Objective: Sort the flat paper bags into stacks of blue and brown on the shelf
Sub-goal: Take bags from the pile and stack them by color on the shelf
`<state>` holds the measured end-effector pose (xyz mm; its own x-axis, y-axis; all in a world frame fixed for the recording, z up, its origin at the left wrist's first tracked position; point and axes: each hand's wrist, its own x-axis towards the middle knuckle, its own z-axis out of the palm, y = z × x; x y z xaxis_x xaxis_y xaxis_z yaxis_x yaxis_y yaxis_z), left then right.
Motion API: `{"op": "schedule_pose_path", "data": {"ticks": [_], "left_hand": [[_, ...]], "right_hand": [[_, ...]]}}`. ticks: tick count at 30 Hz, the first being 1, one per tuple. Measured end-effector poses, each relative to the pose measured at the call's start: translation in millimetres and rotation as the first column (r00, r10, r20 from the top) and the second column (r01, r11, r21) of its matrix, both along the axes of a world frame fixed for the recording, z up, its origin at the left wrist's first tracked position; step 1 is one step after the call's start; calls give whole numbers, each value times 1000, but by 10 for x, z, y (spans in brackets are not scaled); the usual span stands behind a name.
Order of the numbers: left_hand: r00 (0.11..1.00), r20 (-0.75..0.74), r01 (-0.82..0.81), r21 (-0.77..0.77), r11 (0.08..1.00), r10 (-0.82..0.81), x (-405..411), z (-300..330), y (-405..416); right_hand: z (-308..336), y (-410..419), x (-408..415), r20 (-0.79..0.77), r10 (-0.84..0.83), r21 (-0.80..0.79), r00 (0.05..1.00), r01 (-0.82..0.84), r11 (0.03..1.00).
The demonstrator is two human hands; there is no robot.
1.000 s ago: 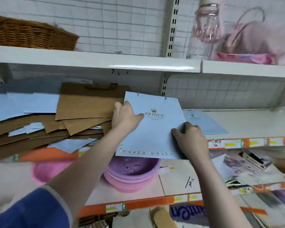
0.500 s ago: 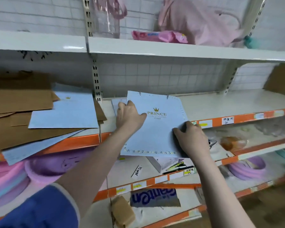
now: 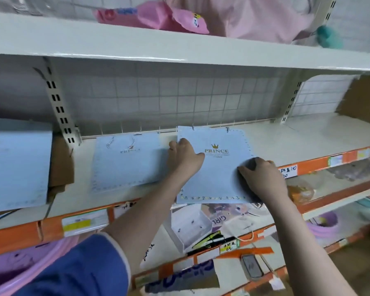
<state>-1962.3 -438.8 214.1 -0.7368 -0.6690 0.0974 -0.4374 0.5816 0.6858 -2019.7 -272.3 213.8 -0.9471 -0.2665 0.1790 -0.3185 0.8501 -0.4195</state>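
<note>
Both hands, left hand [image 3: 185, 158] and right hand [image 3: 260, 178], grip the blue bag [image 3: 217, 167] over the shelf [image 3: 297, 144] edge, at 3 o'clock of a lying blue bag [image 3: 126, 161]; released here, it could tip off.
</note>
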Motion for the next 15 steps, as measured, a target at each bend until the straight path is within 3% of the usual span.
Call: {"op": "schedule_pose_path", "data": {"ticks": [5,11,15], "left_hand": [[998,29,-56,-9,998,57,-453,-54,-50],[986,27,-164,3,986,164,-841,-189,-119],[954,112,-277,-35,960,279,-1069,-244,-114]], "right_hand": [[26,-110,-541,22,37,14,999,-37,999],[-83,-294,-1158,77,217,-4,973,-217,976],[-156,-373,-1480,128,335,17,934,-340,940]]}}
